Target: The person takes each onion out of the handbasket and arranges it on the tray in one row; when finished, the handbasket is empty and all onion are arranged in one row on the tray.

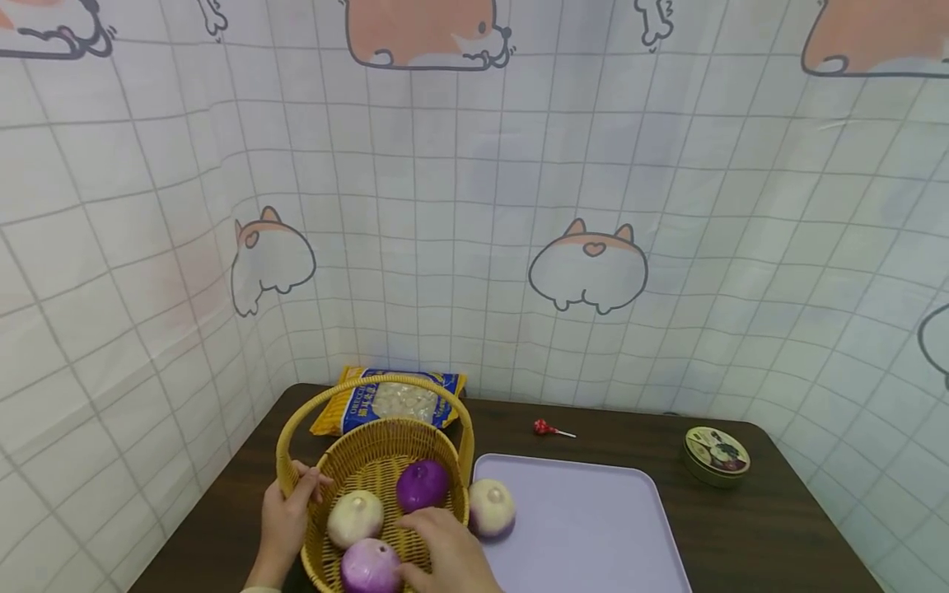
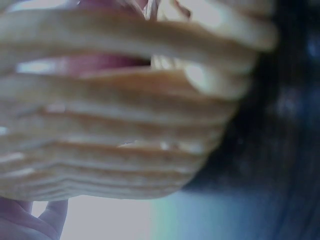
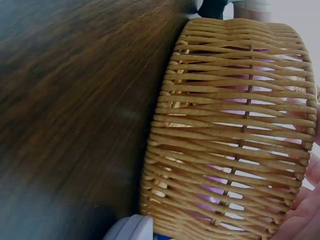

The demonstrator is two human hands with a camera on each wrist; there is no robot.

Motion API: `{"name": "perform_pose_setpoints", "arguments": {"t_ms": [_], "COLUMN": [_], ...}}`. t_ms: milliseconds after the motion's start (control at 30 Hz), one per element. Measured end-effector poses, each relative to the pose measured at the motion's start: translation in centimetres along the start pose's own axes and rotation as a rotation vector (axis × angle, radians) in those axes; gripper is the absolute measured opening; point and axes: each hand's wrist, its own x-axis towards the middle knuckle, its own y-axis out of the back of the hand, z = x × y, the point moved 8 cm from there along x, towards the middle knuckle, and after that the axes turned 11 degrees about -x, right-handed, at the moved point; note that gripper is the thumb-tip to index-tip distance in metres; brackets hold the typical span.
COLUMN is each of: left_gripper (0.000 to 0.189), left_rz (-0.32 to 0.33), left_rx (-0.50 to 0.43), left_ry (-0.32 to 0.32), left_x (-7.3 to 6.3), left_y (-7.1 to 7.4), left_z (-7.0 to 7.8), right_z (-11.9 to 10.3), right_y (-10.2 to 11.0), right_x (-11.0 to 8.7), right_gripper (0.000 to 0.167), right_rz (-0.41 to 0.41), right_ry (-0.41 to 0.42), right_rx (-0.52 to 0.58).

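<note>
A yellow wicker basket (image 1: 385, 432) with a tall hoop handle stands at the table's front left. Inside lie a deep purple onion (image 1: 423, 484), a whitish onion (image 1: 356, 519) and a lilac onion (image 1: 371, 567). My left hand (image 1: 287, 515) grips the basket's left side at the foot of the handle. Over the basket's front right rim reaches my right hand (image 1: 448, 552), fingers extended and thumb close beside the lilac onion. Another onion (image 1: 492, 506), white above and purple below, sits just outside the basket. The right wrist view shows the woven wall (image 3: 230, 125) close up.
A lavender tray (image 1: 578, 527) lies right of the basket, the outside onion at its left edge. Behind the basket is a blue and yellow pasta bag (image 1: 404, 399). A red lollipop (image 1: 544, 427) and a round tin (image 1: 715, 455) are farther right on the dark table (image 1: 778, 527).
</note>
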Motion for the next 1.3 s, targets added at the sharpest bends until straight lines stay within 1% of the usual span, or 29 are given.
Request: {"name": "perform_pose_setpoints", "arguments": {"t_ms": [67,233,300,433,500,600,733,867,1000,1300], "left_gripper": [0.024,0.023,0.023,0.024,0.023,0.023,0.023,0.024,0.024,0.024], "left_rz": [0.005,0.006,0.004,0.004,0.003,-0.004,-0.001,0.002,0.009,0.011], "left_rx": [-0.002,0.002,0.007,0.0,-0.008,-0.007,-0.012,-0.013,-0.011,-0.016], "left_ry": [-0.001,-0.005,-0.008,-0.004,-0.003,-0.001,-0.013,-0.025,-0.024,-0.024], "left_x": [0.0,0.0,0.0,0.0,0.0,0.0,-0.1,0.0,-0.1,0.0], "left_y": [0.0,-0.1,-0.1,0.0,-0.1,-0.2,-0.2,-0.1,0.0,-0.1], "left_z": [0.1,0.2,0.2,0.1,0.1,0.1,0.3,0.4,0.2,0.2], "right_z": [-0.3,-1.0,-1.1,-1.0,-0.9,-0.6,-0.5,-0.4,-0.6,-0.7], "right_y": [-0.1,-0.8,-1.3,-2.1,-2.5,-3.1,-3.7,-4.3,-4.5,-4.7], "right_x": [0.2,0.9,1.2,1.7,1.8,1.9,1.9,2.0,2.1,2.2], "right_gripper": [0.044,0.038,0.04,0.044,0.046,0.049,0.054,0.057,0.057,0.05], "right_rz": [-0.027,-0.186,-0.25,-0.313,-0.335,-0.345,-0.346,-0.407,-0.475,-0.52], "right_ry": [0.006,-0.008,-0.027,-0.089,-0.131,-0.184,-0.226,-0.258,-0.274,-0.282], "right_rx": [-0.018,0.016,0.025,0.041,0.059,0.058,0.033,0.023,0.022,0.028]}}
